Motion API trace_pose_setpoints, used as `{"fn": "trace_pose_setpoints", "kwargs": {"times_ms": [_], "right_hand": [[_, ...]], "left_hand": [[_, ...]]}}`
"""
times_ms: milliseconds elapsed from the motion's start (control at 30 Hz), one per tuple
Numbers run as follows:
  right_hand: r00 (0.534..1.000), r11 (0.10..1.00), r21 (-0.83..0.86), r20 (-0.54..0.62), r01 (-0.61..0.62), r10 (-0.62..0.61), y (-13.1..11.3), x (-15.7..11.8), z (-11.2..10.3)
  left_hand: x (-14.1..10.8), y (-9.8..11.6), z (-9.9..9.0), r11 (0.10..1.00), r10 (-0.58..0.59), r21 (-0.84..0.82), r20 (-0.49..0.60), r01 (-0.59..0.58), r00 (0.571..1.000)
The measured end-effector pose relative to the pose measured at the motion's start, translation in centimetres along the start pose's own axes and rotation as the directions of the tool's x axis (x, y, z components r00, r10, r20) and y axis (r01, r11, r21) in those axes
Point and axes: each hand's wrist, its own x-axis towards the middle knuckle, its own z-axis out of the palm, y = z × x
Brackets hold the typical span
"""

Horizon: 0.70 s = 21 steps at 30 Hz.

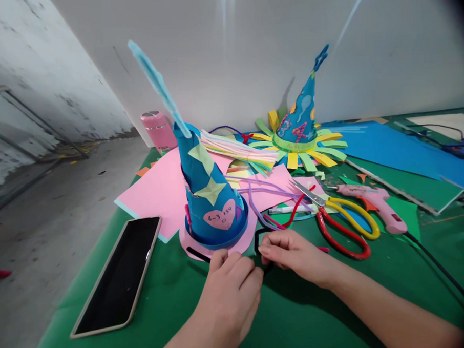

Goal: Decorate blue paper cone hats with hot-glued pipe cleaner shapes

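A black pipe cleaner (257,240) is pinched in both hands just in front of a blue cone hat. My left hand (231,289) is closed on it, with one black end sticking out to the left. Closed fingers of my right hand (287,253) grip the bent part, which rises in a loop. The blue cone hat (195,206) stands on a pink round brim and carries pale green stars, a pink heart with writing and a light blue fuzzy strip at its tip.
A black phone (119,276) lies at left. Scissors (344,241) and a pink glue gun (375,196) with a cord lie at right. Behind are a decorated hat (301,117), pipe cleaners (238,150), coloured paper (392,146) and a pink bottle (159,130).
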Motion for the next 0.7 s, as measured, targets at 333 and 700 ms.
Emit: {"fn": "trace_pose_setpoints", "kwargs": {"times_ms": [333,700], "right_hand": [[0.991,0.971,-0.213,-0.06,0.104,-0.119,-0.3,-0.1,0.9],[0.945,0.869,-0.432,-0.1,0.242,-0.313,-0.4,-0.2,1.2]], "left_hand": [[-0.2,-0.4,-0.2,0.999,0.014,0.038,-0.026,-0.013,1.0],[-0.5,-0.3,-0.3,0.96,0.067,0.274,-0.035,-0.054,0.997]]}}
